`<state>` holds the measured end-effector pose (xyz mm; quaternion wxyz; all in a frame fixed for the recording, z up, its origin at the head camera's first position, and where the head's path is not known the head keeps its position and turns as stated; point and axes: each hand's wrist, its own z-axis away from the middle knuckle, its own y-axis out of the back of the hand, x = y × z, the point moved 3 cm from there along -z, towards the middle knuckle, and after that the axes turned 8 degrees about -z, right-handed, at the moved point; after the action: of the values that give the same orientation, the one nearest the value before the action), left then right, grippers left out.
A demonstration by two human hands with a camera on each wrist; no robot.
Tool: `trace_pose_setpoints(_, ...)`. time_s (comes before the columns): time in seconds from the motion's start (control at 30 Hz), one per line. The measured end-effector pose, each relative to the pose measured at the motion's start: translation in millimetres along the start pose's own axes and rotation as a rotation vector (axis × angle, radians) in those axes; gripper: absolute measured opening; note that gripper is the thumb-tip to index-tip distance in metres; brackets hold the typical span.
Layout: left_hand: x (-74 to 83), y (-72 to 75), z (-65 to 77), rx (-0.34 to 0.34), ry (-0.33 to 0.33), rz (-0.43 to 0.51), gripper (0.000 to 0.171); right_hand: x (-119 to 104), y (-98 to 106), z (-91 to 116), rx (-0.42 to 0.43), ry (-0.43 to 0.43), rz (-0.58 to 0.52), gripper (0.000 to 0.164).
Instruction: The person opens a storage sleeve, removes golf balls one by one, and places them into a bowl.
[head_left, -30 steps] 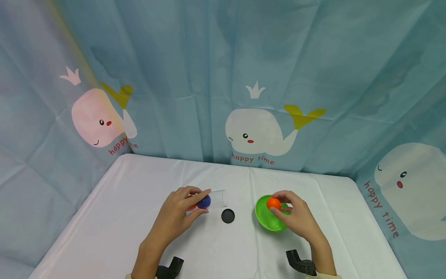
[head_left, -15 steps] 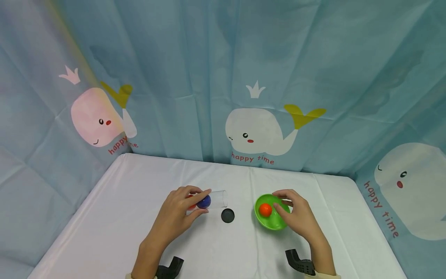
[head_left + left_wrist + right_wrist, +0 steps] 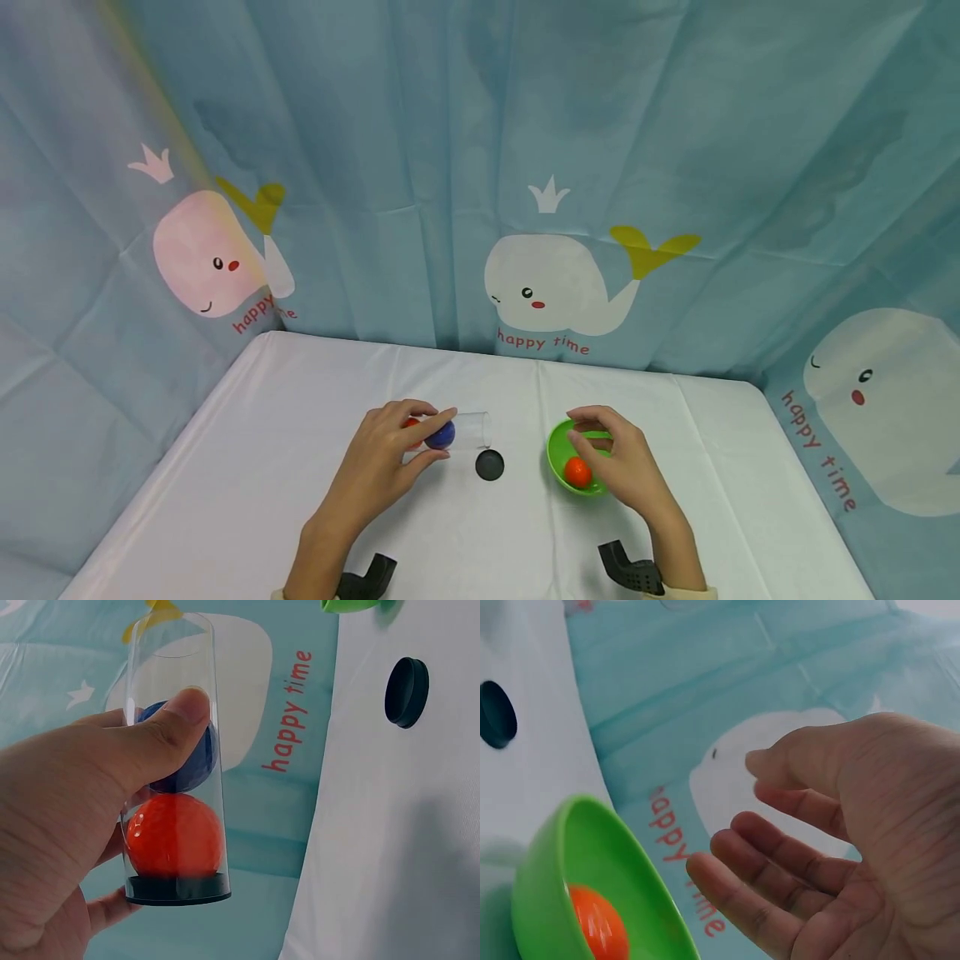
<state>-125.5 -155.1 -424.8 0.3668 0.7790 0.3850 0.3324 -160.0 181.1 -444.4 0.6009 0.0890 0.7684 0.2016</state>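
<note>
My left hand [image 3: 386, 450] grips a clear plastic tube [image 3: 176, 667], fingers on one side and thumb on the other. Inside it a blue ball [image 3: 196, 761] sits against an orange-red ball [image 3: 174, 836], which rests by the tube's black base [image 3: 178, 889]. The tube's other end is uncapped. Over the green bowl [image 3: 557, 454] hovers my right hand [image 3: 618, 458], its fingers relaxed and apart with nothing between them. An orange ball [image 3: 577, 472] lies in the bowl, close to its near side; the right wrist view shows it too, partly behind the rim.
A round black cap [image 3: 490, 465] lies on the white tablecloth [image 3: 517, 542] between the tube and the bowl. Behind the table hangs a blue curtain [image 3: 375, 250] printed with whales. Each wrist wears a black mount [image 3: 630, 571].
My right hand has let go of the orange ball, which dropped into the bowl and rolled about there. The hand then shifted slightly left. My left hand stays put with the tube.
</note>
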Motion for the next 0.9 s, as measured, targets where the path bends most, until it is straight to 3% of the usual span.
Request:
trace_pose_setpoints(0.27,2.2,-0.6,-1.3,0.002,-0.007,-0.031,0.059,-5.3,-11.0,-2.5,-0.01,-0.022,-0.091,0.023)
trace_pose_setpoints(0.6,6.2,1.4,-2.3,0.002,0.003,-0.05,0.055,-10.7,-30.6,-5.7,-0.019,0.023,-0.195,0.026)
trace_pose_setpoints(0.9,10.9,-1.0,-5.2,0.089,-0.068,-0.043,0.057,-13.3,-54.6,-9.4,-0.083,0.006,-0.407,0.029)
